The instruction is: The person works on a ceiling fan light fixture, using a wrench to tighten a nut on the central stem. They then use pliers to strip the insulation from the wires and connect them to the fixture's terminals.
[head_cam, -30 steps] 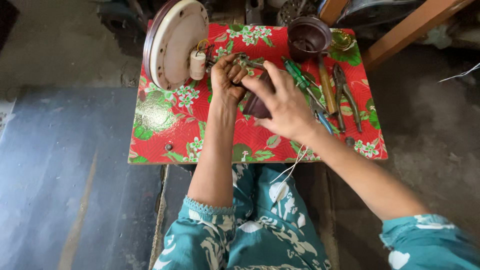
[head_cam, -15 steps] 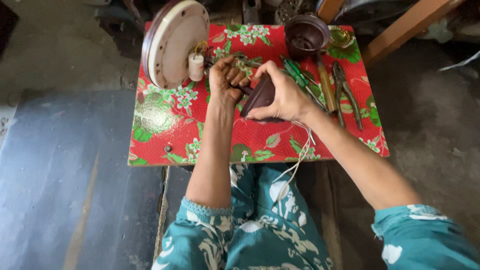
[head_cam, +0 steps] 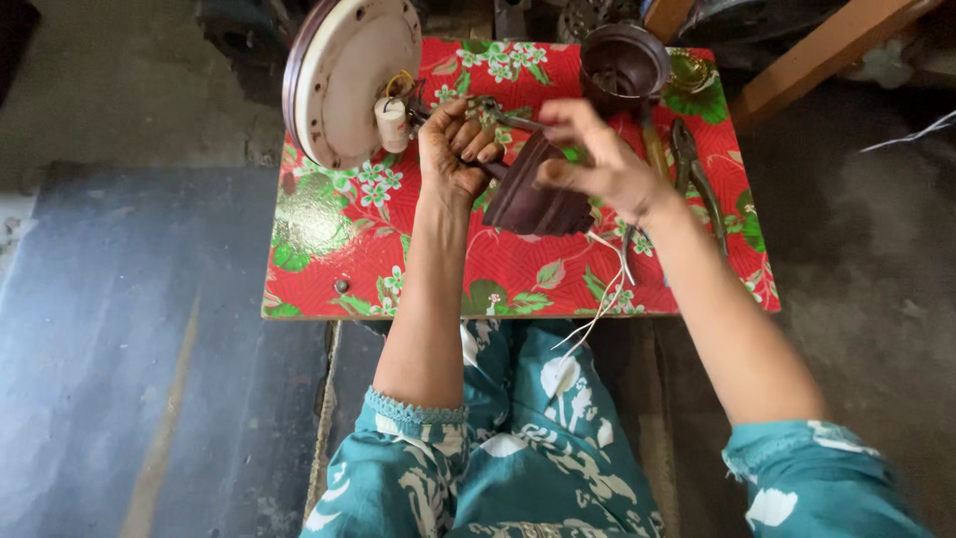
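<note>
Soft daylight, muted shadows; glare on glossy tablecloth (head_cam: 329,214); right hand (head_cam: 597,159) motion-blurred; edges slightly stretched.

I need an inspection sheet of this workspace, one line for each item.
Surface: small table with a red flowered cover.
Job's things: dark brown cone-shaped cover, held above the table.
Clutter: round cream disc leaning at the back left, dark cup, pliers, small screw.
Hands: left hand grips the cover's narrow end; right hand holds its side.
Cables: thin white wires hang from the cover.
Surroundings: grey floor, wooden beam.
</note>
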